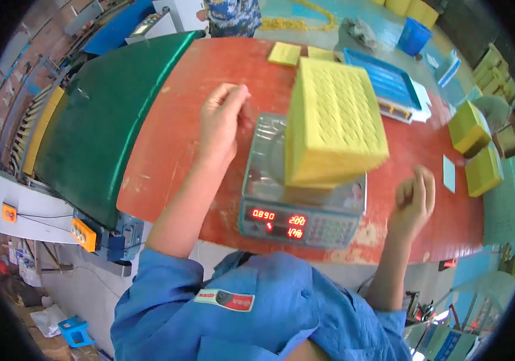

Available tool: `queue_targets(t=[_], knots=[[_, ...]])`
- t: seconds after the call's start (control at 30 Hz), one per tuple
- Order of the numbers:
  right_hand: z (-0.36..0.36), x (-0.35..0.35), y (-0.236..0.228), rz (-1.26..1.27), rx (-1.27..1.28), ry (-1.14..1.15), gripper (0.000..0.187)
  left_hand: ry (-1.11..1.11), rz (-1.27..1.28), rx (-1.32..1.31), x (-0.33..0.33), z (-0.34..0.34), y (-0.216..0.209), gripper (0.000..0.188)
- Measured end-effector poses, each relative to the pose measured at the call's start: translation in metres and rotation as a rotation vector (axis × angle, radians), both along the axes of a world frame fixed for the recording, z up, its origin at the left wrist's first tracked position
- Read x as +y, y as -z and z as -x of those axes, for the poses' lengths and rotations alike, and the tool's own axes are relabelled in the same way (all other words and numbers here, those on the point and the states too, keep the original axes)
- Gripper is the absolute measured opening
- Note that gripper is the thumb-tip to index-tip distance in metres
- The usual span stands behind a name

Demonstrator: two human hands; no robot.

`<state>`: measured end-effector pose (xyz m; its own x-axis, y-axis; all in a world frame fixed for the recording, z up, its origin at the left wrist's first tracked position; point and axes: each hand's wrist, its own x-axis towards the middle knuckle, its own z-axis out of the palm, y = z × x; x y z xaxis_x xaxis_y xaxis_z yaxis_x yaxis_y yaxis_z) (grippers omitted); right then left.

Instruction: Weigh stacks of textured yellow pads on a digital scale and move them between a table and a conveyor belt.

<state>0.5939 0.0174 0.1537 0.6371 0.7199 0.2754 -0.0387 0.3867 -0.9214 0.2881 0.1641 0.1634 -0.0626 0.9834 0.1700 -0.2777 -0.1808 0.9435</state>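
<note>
A tall yellow block-like stack [338,105], its top marked with rows of short slits, stands on the metal pan of a digital scale [263,157]. The scale's red display is lit. To the left of the stack, my left hand [220,123] is raised over the red table with thumb and fingertips drawn together, nothing visible in them. My right hand [413,201] hovers to the right of the scale, fingers loosely bent and a little apart, slightly blurred and holding nothing. Neither hand touches the stack.
Red worn table [167,138]; green conveyor belt [98,120] along its left side. Flat yellow pieces [284,53] and a blue tray [383,75] lie at the far side. At right, a person [501,114] is beside yellow blocks [483,171]. Another person [233,17] stands behind the table.
</note>
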Motion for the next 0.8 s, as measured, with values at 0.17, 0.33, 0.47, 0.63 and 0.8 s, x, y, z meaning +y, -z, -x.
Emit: queue_targets(t=[0.17,0.33,0.47,0.63,0.8], knots=[[-0.04,-0.037,0.088,0.182,0.132,0.299,0.008,0.11,0.121,0.145,0.125,0.011,0.065,0.013],[-0.028,-0.088,0.152,0.356,0.384,0.571,0.009,0.159,0.121,0.388,0.24,-0.016,0.117,0.014],[0.034,-0.083,0.147,0.393,0.228,0.6,0.024,0.119,-0.056,0.561,0.323,-0.055,0.172,0.013],[0.028,-0.06,0.166,0.388,0.251,0.655,0.025,-0.124,-0.54,1.129,0.404,-0.079,0.208,0.007],[0.019,-0.057,0.179,0.385,0.261,0.686,0.025,0.003,-0.574,1.173,0.447,-0.082,0.222,0.01]])
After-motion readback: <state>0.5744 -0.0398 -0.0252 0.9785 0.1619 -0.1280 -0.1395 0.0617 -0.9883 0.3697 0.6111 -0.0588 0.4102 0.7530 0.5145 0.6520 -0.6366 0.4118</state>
